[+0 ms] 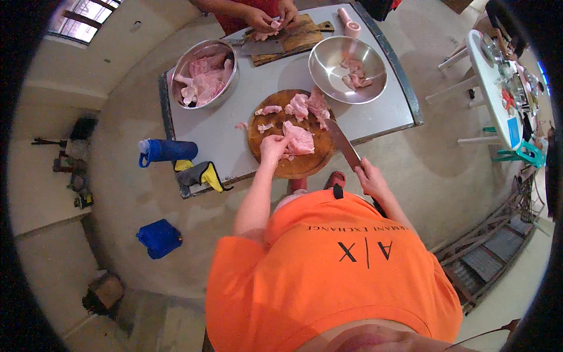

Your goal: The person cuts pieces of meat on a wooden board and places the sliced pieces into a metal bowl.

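Observation:
My left hand (pixel 273 149) has its fingertips on the left edge of a pale pink piece of raw chicken (pixel 300 139). That piece lies on a round wooden chopping board (pixel 323 163) at the table's near edge. In my right hand (pixel 370 177) is the handle of a broad kitchen knife (pixel 344 143). Its blade points away from me over the board's right rim, the tip close to more raw chicken (pixel 318 104). Another chicken lump (pixel 297 107) and a narrow strip (pixel 268 110) lie toward the back of the board.
A steel bowl (pixel 235 83) of chicken pieces stands back left; another steel bowl (pixel 323 66) with a few strips is back right. Across the table, another person's hands (pixel 270 22) work meat over a rectangular board (pixel 308 33) beside a cleaver (pixel 264 47). A blue bottle (pixel 169 150) and cloth (pixel 193 172) sit left.

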`<state>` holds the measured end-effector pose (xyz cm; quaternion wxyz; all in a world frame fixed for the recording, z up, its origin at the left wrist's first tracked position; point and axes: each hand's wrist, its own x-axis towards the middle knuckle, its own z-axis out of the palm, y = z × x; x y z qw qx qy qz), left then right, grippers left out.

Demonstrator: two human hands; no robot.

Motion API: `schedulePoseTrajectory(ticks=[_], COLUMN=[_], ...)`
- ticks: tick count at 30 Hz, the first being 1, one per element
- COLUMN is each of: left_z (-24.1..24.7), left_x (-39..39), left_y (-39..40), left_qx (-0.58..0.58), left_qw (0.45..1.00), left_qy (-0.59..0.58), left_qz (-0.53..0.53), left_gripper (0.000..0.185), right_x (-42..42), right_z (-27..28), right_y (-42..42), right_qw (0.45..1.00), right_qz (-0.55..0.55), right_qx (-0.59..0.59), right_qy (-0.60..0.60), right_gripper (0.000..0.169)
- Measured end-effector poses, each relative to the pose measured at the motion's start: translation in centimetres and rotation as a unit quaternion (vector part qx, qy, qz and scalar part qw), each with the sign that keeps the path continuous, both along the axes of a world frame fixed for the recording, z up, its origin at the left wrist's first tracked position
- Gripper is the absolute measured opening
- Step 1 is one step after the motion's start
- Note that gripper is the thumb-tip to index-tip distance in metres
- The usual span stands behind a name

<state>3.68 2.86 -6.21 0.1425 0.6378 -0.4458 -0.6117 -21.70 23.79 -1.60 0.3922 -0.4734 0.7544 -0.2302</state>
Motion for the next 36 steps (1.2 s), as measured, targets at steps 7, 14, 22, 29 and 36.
schedulePoseTrajectory(ticks=[7, 14, 22, 29, 36], left_z=[0.3, 0.8, 1.0, 1.2, 2.2], left_x=[-0.9, 0.3, 0.6, -1.6, -2.4], left_y=[0.8, 2.2, 2.5, -1.0, 0.6], left_qx=[-0.104, -0.317, -0.416, -0.216, -0.25], left_qw=[0.99, 0.938, 0.896, 0.95, 0.943], left_qy=[-0.09, -0.095, -0.025, -0.168, -0.092], left_qz=[-0.027, -0.103, -0.154, -0.152, -0.199], left_gripper=[0.033, 0.026, 0.032, 0.047, 0.03], right_x=[0.4, 1.6, 5.0, 4.9, 4.7], right_z=[2.0, 1.4, 2.9, 2.6, 1.8], right_y=[-0.2, -1.6, -2.5, 0.0, 2.2], right_qw=[0.989, 0.993, 0.981, 0.965, 0.951], right_qz=[-0.064, 0.027, -0.043, -0.124, -0.171], right_qx=[0.05, -0.041, -0.032, 0.011, 0.014], right_qy=[-0.126, -0.11, -0.188, -0.232, -0.257], right_gripper=[0.018, 0.014, 0.015, 0.014, 0.014])
